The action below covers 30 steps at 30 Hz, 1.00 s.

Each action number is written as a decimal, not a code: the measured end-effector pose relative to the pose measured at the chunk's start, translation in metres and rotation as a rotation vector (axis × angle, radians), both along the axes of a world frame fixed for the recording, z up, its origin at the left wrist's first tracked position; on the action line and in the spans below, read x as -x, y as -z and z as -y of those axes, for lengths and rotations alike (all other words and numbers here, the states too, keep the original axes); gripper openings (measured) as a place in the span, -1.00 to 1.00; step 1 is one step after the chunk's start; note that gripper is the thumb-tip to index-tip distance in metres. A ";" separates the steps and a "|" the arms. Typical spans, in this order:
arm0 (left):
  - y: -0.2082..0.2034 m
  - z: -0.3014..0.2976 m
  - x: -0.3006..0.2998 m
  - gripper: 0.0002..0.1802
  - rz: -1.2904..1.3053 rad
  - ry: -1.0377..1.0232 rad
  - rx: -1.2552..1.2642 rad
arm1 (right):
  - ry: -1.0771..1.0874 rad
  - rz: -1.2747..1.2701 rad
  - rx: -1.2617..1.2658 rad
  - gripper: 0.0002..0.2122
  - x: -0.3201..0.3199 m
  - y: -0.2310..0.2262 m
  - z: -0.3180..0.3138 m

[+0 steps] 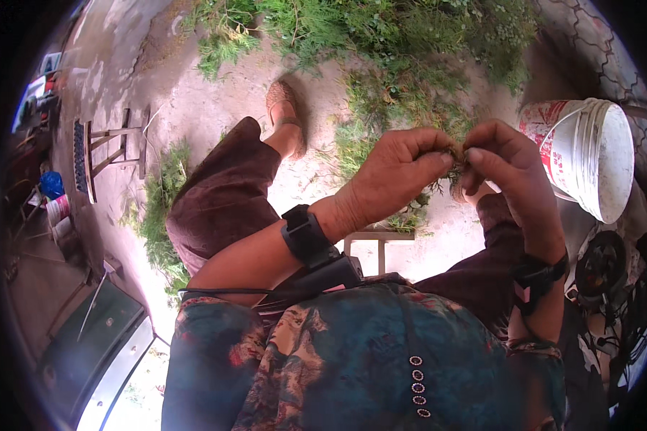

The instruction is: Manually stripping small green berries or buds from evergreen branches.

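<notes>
My left hand and my right hand meet in front of me, right of the middle of the view. Both are closed, thumb against fingers, pinching a small green sprig between them. Part of the sprig is hidden by the fingertips, while its feathery leaves hang just below them. Under and beyond my hands, loose green sprigs lie scattered over the concrete floor. A large heap of feathery green branches spreads across the far side.
A white bucket with red print stands tilted in view at my right. To the left are a small wooden stool and more greenery on the floor. My sandalled foot is ahead. A dark wheel shows at lower right.
</notes>
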<state>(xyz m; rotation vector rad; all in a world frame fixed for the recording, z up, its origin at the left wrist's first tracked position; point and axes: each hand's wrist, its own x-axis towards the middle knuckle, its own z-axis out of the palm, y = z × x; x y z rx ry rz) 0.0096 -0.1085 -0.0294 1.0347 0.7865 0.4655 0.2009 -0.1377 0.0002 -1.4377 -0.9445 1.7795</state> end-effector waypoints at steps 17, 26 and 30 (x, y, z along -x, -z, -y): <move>-0.010 -0.022 0.001 -0.81 0.325 -0.221 0.422 | 0.195 0.039 -0.034 -0.71 -0.001 -0.005 -0.004; -0.023 -0.020 -0.011 -0.78 -0.020 -0.366 -0.020 | -0.029 0.096 -0.382 -0.69 0.004 0.013 -0.008; -0.031 -0.026 -0.010 -0.73 -0.238 -0.295 -0.201 | 0.050 0.208 -0.446 -0.63 0.010 0.015 -0.017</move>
